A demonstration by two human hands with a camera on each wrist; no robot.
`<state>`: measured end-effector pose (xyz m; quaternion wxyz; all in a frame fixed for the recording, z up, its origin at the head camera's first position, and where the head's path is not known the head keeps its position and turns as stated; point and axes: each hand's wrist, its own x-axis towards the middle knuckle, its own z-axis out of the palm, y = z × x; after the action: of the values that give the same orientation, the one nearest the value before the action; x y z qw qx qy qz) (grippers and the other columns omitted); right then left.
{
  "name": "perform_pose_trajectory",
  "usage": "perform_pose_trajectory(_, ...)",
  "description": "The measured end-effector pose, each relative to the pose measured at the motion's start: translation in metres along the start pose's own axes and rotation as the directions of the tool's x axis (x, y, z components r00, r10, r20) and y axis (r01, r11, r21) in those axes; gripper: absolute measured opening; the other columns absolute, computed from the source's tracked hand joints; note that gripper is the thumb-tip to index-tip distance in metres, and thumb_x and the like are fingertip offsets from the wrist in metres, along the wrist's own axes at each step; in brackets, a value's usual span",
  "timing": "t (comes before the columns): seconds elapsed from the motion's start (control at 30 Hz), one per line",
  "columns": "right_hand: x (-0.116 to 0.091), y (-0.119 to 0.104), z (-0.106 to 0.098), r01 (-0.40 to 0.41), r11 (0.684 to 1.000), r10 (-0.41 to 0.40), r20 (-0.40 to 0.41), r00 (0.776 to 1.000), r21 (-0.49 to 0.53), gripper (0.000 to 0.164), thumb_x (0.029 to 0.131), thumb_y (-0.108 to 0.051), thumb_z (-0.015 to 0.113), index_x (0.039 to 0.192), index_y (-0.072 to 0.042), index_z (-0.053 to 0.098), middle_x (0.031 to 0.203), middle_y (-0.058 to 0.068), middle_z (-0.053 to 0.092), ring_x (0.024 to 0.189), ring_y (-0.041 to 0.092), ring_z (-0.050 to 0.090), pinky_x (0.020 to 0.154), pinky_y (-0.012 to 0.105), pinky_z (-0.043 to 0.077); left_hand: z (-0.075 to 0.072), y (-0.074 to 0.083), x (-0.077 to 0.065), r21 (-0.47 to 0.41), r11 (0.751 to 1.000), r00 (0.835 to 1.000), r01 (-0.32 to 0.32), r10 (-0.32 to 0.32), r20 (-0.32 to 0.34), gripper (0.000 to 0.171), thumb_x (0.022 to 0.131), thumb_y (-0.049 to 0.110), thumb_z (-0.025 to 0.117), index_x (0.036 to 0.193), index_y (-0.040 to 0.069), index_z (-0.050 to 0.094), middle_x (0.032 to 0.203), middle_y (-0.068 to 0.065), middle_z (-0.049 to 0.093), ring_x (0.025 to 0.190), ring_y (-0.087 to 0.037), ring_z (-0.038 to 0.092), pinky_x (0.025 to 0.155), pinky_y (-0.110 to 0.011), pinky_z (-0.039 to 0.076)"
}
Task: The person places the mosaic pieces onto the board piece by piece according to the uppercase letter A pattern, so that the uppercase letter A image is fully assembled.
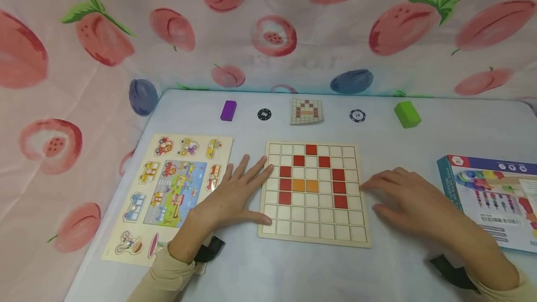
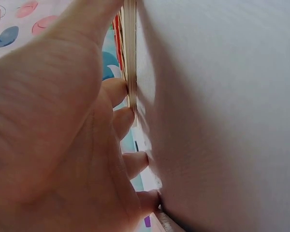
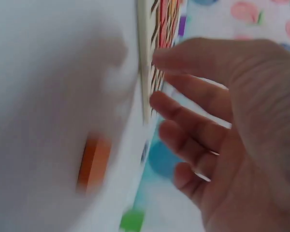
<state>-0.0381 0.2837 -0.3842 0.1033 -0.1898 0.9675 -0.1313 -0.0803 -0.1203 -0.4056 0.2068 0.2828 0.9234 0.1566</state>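
A wooden grid board [image 1: 314,241] lies at the middle of the table, with several red tiles [image 1: 338,175] forming an arch and two orange tiles [image 1: 312,186] side by side inside it. My left hand [image 1: 230,199] is spread at the board's left edge, fingertips and thumb at the rim. On the right, my right hand [image 1: 415,204] hovers by the board's right edge, fingers loosely bent and nothing between them. An orange block [image 3: 94,163], blurred in the right wrist view, shows near that hand over the white table; the head view hides it.
A vehicle puzzle board [image 1: 117,250] lies at left and a boxed toy [image 1: 495,199] at right. Along the back sit a purple block [image 1: 228,111], a black chip [image 1: 264,114], a grid pattern card [image 1: 307,111], a blue-white chip [image 1: 357,115] and a green block [image 1: 407,114].
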Motion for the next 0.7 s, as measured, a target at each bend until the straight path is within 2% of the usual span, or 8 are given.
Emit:
perform_pose_trajectory(0.17,-0.027,0.033,-0.002,-0.102,0.994,0.104,0.071,0.992,-0.041,0.045,0.083,-0.03,0.09,0.125,-0.027,0.077,0.129,0.002,0.073,0.119,0.028,0.065,0.098,0.061,0.058,0.0,0.001,0.0,0.003,1.0,1.0,-0.001,0.001,0.0,0.122,0.081,0.072,0.08,0.173,0.027,0.015,0.183,0.004,0.001,0.169,-0.041,-0.007,0.132,-0.073,0.003)
perform_pose_trajectory(0.37,-0.032,0.046,0.004,-0.09,0.99,0.096,0.055,0.994,-0.104,0.04,0.08,-0.025,0.094,0.117,-0.019,0.08,0.115,0.003,0.077,0.108,0.029,0.069,0.094,0.059,0.06,0.001,-0.001,-0.001,-0.007,1.0,1.0,0.0,0.0,-0.004,0.121,0.081,0.071,0.081,0.173,0.027,0.016,0.183,0.003,0.002,0.169,-0.042,-0.007,0.132,-0.073,0.003)
perform_pose_trajectory(0.53,-0.026,0.036,0.002,-0.047,0.996,0.044,-0.032,0.999,-0.079,0.039,0.082,-0.028,0.093,0.117,-0.019,0.08,0.112,-0.001,0.078,0.106,0.026,0.071,0.092,0.056,0.062,0.003,-0.001,0.0,-0.015,1.0,1.0,-0.008,0.008,-0.002,0.121,0.081,0.07,0.081,0.173,0.026,0.016,0.183,0.002,0.002,0.169,-0.042,-0.007,0.132,-0.074,0.003)
perform_pose_trajectory(0.7,-0.001,0.003,0.0,0.035,0.998,-0.041,-0.127,0.991,-0.047,0.037,0.085,-0.028,0.09,0.12,-0.021,0.08,0.114,-0.003,0.077,0.107,0.022,0.07,0.092,0.052,0.063,0.002,0.0,0.0,-0.004,1.0,1.0,-0.01,0.01,-0.011,0.121,0.081,0.07,0.081,0.173,0.026,0.016,0.183,0.002,0.002,0.169,-0.042,-0.007,0.132,-0.074,0.004)
